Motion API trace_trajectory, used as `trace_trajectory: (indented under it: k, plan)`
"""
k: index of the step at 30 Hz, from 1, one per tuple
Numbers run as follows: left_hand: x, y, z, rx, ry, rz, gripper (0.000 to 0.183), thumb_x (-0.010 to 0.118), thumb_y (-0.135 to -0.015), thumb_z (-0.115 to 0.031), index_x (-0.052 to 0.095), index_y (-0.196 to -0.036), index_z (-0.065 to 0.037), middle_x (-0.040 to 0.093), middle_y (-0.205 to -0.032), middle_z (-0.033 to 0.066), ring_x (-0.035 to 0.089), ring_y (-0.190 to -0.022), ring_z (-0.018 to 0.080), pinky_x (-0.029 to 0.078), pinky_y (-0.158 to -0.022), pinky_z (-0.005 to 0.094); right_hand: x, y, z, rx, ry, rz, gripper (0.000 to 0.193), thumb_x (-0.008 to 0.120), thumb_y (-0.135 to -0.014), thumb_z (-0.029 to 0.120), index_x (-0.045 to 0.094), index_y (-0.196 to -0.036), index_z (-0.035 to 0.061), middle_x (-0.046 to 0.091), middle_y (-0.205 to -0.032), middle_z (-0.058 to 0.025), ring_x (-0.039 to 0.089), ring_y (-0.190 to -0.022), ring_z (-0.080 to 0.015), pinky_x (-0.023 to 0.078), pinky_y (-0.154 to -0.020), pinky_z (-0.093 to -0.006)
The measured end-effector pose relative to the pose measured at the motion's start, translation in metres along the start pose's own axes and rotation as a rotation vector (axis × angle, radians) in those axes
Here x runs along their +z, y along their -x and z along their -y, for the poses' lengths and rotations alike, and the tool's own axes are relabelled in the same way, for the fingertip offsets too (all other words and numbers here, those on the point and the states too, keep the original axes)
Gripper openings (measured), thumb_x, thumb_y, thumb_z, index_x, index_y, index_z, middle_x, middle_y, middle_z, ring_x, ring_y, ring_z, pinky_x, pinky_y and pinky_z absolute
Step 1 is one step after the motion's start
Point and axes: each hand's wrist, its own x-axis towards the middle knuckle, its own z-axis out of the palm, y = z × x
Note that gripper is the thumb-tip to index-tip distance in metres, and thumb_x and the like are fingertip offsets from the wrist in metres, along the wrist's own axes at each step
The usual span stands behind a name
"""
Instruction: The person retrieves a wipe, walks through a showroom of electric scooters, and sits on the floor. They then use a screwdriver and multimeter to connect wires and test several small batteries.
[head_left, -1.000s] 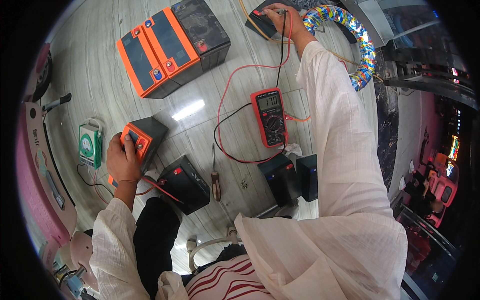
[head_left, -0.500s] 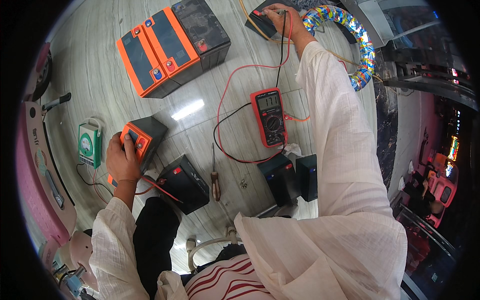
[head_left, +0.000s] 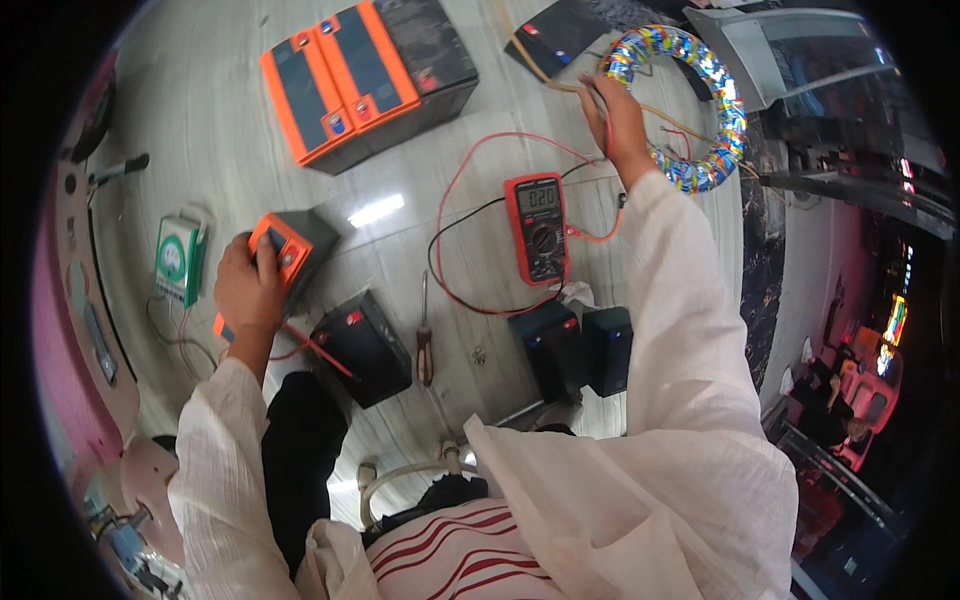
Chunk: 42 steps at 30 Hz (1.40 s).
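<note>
My left hand point(head_left: 250, 285) grips an orange-topped battery point(head_left: 310, 245) standing tilted on the floor, thumb on its top. My right hand point(head_left: 618, 120) is raised near the colourful wrapped ring point(head_left: 735, 110), fingers close together and blurred around the multimeter probes, which show only in part. Their red lead point(head_left: 462, 165) and a black one run back to the red multimeter point(head_left: 541, 228), which lies face up with its display lit. Beyond the right hand lies a black battery point(head_left: 550, 45), apart from the fingers. A second black battery point(head_left: 362, 350) stands beside my left forearm.
Two orange-topped batteries point(head_left: 340, 85) stand with a black battery point(head_left: 432, 50) at the back. A green tester point(head_left: 176, 258) is at left, near a pink scooter point(head_left: 70, 340). A screwdriver point(head_left: 425, 350) and two black batteries point(head_left: 548, 350) lie nearer me. A person point(head_left: 825, 395) is at far right.
My right hand has come away from the far black battery, moving right and nearer to me with the probes. The multimeter's reading has changed. The left hand keeps its hold on the orange-topped battery.
</note>
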Motion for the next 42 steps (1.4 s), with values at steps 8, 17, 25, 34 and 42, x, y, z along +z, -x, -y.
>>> trace_trajectory:
  k: [8,17,25,34,42]
  plan:
    - [0.002,-0.003,-0.016,-0.015,-0.024,0.023,0.051,0.043,-0.095,-0.05,0.065,-0.116,-0.008,0.066,-0.111,0.0143,0.061,-0.105,0.0351,0.048,-0.087,0.0456,-0.062,0.161,0.0,0.222,0.274,0.413,0.041,0.053,-0.082,-0.004,0.058,-0.122,0.0032,0.059,-0.118,-0.0217,0.058,-0.11,-0.0407,0.048,-0.092,-0.0445]
    - [-0.009,-0.005,-0.004,-0.046,-0.06,0.121,0.059,0.037,-0.095,-0.055,0.062,-0.125,-0.01,0.065,-0.119,0.0133,0.06,-0.111,0.0339,0.047,-0.091,0.0458,-0.005,0.23,0.243,0.495,-0.426,0.604,0.021,0.056,-0.09,0.012,0.062,-0.108,0.0039,0.063,-0.104,-0.0197,0.06,-0.101,-0.038,0.048,-0.09,-0.0439]
    - [-0.006,-0.004,-0.013,-0.029,-0.044,0.117,0.066,0.034,-0.095,-0.06,0.062,-0.126,-0.009,0.064,-0.122,0.0167,0.06,-0.114,0.0362,0.045,-0.095,0.0473,0.051,0.344,0.356,0.865,-0.204,0.704,0.027,0.058,-0.088,0.01,0.057,-0.114,0.0055,0.056,-0.109,-0.0204,0.058,-0.098,-0.0427,0.048,-0.088,-0.048]
    - [0.012,0.014,0.037,0.356,0.649,-0.242,0.028,0.06,-0.093,-0.026,0.065,-0.109,-0.004,0.067,-0.105,0.0118,0.064,-0.093,0.0268,0.049,-0.085,0.0377,0.05,0.332,0.286,0.801,0.063,0.429,0.026,0.069,-0.084,0.012,0.057,-0.106,0.0053,0.065,-0.101,-0.0201,0.062,-0.096,-0.0408,0.05,-0.082,-0.0473]
    - [-0.008,0.103,0.047,0.873,0.253,0.537,0.026,0.069,-0.083,-0.013,0.067,-0.109,-0.009,0.062,-0.112,0.0049,0.065,-0.093,0.0281,0.053,-0.079,0.0375,0.063,0.331,0.272,0.779,0.184,0.55,0.024,0.072,-0.081,0.018,0.058,-0.096,0.0052,0.067,-0.095,-0.0179,0.065,-0.089,-0.0409,0.052,-0.08,-0.0482]
